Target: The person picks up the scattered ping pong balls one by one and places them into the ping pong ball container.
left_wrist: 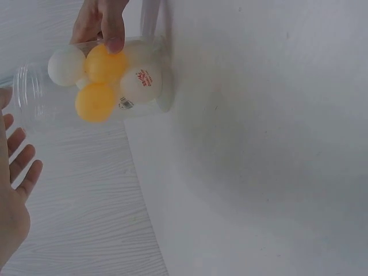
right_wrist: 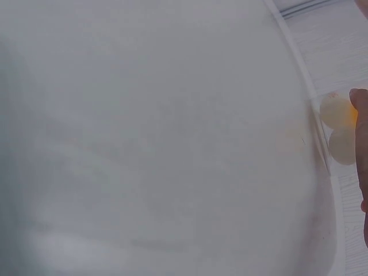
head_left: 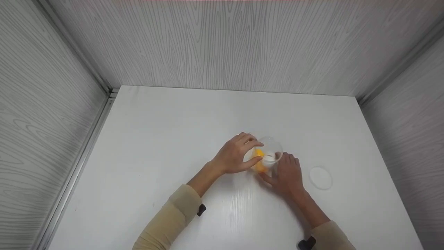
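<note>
A clear plastic jar [head_left: 272, 143] with white and orange table tennis balls inside stands upright on the white table. My right hand [head_left: 289, 173] grips the jar low on its side; in the left wrist view its thumb presses the wall by an orange ball [left_wrist: 107, 64]. Beside the jar's mouth is my left hand [head_left: 234, 152], fingers spread and holding nothing. Red print shows on one white ball [left_wrist: 141, 83], and a second orange ball [left_wrist: 95, 102] lies nearby. The right wrist view catches white balls [right_wrist: 342, 145] next to the right hand [right_wrist: 362, 138].
To the right of the right hand, a pale round lid or ring [head_left: 321, 177] lies flat on the white table [head_left: 166, 132]. Grey wood-grain panels [head_left: 215, 45] enclose the table at the back and both sides.
</note>
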Demonstrator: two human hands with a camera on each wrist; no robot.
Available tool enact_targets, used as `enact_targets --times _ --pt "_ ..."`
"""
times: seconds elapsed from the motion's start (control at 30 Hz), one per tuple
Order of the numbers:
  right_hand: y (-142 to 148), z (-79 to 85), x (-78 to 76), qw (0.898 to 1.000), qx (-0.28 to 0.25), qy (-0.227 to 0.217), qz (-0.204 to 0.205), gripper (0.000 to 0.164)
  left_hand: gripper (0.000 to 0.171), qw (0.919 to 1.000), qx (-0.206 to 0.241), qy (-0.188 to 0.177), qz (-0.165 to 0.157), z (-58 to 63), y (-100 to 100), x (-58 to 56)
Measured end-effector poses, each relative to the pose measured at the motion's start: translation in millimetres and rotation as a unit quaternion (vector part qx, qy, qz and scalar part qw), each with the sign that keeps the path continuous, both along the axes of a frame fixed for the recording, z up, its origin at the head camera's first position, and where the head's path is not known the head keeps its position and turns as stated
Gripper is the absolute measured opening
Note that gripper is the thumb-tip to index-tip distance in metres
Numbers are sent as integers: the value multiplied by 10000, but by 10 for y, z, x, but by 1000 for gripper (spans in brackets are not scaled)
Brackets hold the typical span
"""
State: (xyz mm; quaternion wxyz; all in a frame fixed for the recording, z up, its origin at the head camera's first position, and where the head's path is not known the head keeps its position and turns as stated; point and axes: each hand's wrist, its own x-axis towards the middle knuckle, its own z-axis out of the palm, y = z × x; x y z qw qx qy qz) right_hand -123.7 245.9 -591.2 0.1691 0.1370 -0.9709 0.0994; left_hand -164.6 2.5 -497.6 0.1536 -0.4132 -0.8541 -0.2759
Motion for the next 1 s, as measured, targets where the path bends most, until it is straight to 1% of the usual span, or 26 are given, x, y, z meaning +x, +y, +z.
enact_targets --times 0.17,0.37,0.6,0.77,0.87,1.0 --pt "-1 -6 -13 10000 3 31 18 89 35 10000 8 -23 56 -19 -42 18" --pt "0 -5 -26 10000 18 16 5 91 32 9998 -4 159 101 -49 -95 45" --pt "29 -20 -25 9996 115 236 91 94 34 9997 -8 93 204 -83 -171 100" --pt "70 -4 0 9989 263 352 178 98 40 9993 -96 114 334 -110 -238 151" --pt "111 14 13 9986 141 443 238 96 45 9990 -181 97 409 -126 -286 186" --pt "168 63 32 9985 -148 454 271 95 51 9985 -284 80 455 -172 -352 231"
